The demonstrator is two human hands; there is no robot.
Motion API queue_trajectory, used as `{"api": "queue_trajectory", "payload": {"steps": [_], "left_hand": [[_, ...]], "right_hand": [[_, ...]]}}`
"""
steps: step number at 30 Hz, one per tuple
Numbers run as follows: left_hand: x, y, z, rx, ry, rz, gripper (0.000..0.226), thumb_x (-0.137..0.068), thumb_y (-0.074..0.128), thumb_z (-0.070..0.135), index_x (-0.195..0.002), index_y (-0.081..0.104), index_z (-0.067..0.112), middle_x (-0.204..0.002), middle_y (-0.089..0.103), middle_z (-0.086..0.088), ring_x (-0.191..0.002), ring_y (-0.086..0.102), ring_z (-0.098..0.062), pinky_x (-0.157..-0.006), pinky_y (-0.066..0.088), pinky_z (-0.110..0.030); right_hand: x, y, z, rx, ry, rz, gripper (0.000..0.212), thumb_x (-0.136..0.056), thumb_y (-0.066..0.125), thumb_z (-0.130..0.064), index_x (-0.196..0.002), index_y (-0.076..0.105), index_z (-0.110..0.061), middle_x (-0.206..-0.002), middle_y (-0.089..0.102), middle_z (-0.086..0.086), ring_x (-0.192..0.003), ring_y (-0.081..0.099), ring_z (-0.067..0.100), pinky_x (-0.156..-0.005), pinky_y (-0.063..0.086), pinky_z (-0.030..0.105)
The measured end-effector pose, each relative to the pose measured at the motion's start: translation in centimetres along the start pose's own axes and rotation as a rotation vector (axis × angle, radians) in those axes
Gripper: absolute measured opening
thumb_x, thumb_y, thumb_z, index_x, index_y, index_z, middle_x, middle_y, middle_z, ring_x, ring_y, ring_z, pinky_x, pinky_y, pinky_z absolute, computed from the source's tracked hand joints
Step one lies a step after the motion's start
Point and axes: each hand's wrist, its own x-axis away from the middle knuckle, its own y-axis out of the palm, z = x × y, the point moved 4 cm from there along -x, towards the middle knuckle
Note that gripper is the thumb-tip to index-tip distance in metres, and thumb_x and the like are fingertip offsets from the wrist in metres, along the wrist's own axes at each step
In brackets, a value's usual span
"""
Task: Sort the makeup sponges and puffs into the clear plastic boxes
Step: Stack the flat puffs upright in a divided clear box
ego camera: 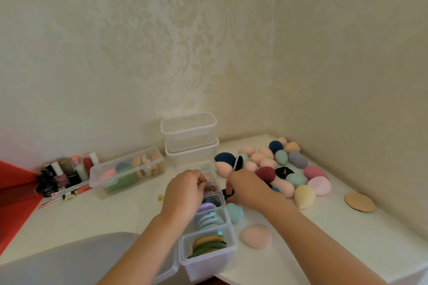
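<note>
We work over the long divided clear box (228, 249) in front of us, its compartments already stacked with flat round puffs: green and yellow nearest, pale blue (209, 220) next, then lilac and dark green. Our left hand (185, 192) rests over the far compartment, fingers curled together on something small and pinkish that we cannot make out. Our right hand (247, 188) sits just beside the box's right wall, fingertips pinched on a black puff (228, 193) by what looks like its ribbon.

The unsorted heap of egg-shaped sponges (278, 169) lies to the right, near the wall corner, with a teal sponge (234, 212) touching the box, a pink teardrop sponge (256, 236) near it, and a tan flat puff (359, 202) well apart. Two empty clear boxes (190, 139) stand stacked at the back; another clear box (127, 172) to the left holds sponges already.

We judge these pieces feather-light, soft and springy, not fragile or slippery. Puffs are best taken by the edge or ribbon and slid in on edge; sponges want a loose pinch around the fat belly, since squeezing hard makes them spring out.
</note>
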Motion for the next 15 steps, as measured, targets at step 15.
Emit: {"api": "queue_trajectory", "payload": {"steps": [15], "left_hand": [[0.3,-0.5,-0.2,0.047,0.009,0.111,0.040,-0.087,0.061,0.028,-0.126,0.051,0.026,-0.127,0.052,0.004,-0.114,0.049,-0.016,-0.095,0.040,-0.024]], "right_hand": [[-0.4,-5.0,0.1,0.089,-0.024,0.144,0.031,-0.096,0.044,-0.026,-0.102,0.067,-0.006,-0.088,0.061,0.009,-0.080,0.055,0.024,-0.066,0.037,0.031]]}}
